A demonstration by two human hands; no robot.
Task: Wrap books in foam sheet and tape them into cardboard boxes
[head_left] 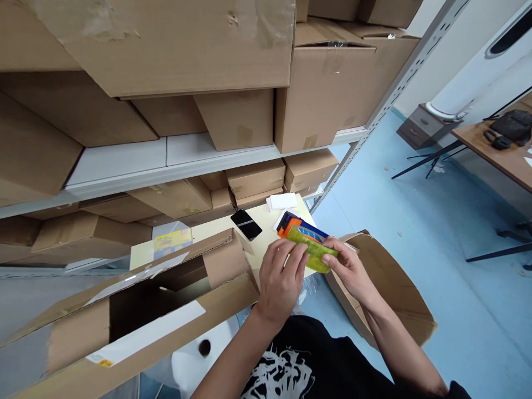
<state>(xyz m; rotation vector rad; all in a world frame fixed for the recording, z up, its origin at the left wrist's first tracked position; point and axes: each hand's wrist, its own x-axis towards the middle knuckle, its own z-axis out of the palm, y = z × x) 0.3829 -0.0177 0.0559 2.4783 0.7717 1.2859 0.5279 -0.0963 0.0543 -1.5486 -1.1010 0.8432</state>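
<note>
Both my hands hold a stack of flat coloured packets [310,244] over the front edge of a small pale table [216,230]. The top packet is yellow-green, with orange and blue ones under it. My left hand [282,277] grips the stack's near left end with curled fingers. My right hand [349,266] pinches its right end, thumb on top. A long open cardboard box [137,316] lies just left of my left hand.
A black phone [246,224], white cards [283,200] and a yellow packet [172,242] lie on the table. Metal shelving [166,166] with several cardboard boxes stands behind. Another open carton [390,288] sits on the blue floor at my right. A desk [499,155] stands far right.
</note>
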